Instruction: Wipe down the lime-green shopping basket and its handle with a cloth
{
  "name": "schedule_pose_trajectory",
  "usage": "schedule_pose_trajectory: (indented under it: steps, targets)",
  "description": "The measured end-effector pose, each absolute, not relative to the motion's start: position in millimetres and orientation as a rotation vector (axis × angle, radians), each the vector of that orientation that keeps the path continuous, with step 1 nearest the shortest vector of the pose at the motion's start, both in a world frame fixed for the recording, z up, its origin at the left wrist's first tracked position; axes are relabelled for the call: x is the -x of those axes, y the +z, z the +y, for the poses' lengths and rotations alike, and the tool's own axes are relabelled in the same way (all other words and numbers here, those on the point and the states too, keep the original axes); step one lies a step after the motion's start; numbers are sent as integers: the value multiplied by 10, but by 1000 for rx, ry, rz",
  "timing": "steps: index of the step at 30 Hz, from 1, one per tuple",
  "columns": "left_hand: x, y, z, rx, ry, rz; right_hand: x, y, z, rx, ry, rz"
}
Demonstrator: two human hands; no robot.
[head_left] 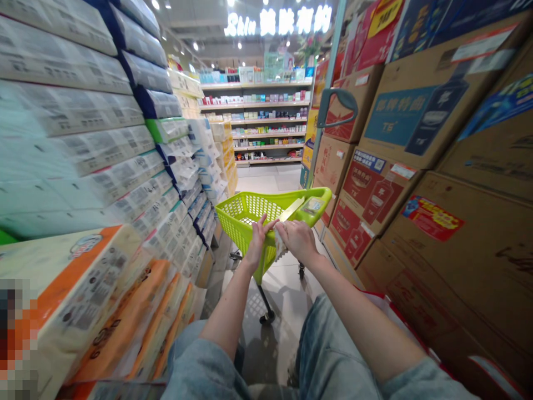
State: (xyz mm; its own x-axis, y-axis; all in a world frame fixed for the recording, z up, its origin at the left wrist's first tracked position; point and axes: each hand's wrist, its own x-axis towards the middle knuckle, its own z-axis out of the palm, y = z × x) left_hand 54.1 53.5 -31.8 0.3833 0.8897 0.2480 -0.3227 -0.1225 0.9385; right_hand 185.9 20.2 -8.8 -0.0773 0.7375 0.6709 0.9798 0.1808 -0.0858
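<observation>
The left hand (pixel 258 239), fingers spread and not gripping, lies at the near side of the cart; close beside it, the right hand (pixel 297 240) is curled around a white sheet (pixel 280 245), whether cloth or paper cannot be told. The sheet hangs crumpled below the right fingers and is probably light, limp and easily creased, best held by its bunched upper part. Directly under and ahead of both hands stands the green cart (pixel 235 225), likely stiff, smooth plastic that rolls readily on its wheels (pixel 267 317); its thick rim should offer the firmest hold. Farther out, wrapped packs (pixel 104 105) rise left of the left hand, cartons (pixel 400 116) right of the right, and shelves (pixel 270 104) beyond both.
</observation>
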Motion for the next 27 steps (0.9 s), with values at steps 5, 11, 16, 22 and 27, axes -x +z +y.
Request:
schedule_pose_trajectory:
  steps: [5, 11, 16, 22, 27]
  targets:
    - [-635, -284, 500, -1311, 1155, 642, -1775, -116, 108, 1659, -701, -1862]
    - [-693, -237, 427, -1233, 1177, 624, -1678, -186, 132, 1631, -827, -1829]
    - [-586, -379, 531, -1561, 1282, 741, -1834, -172, 216, 1507, -823, -1902]
    - [-335, -647, 870, -1959, 1191, 1106, -2072, -149, 191, 1438, -813, -1911]
    - [-363, -715, 886, -2325, 1046, 1275, -2160, -147, 131, 1572, -822, -1860]
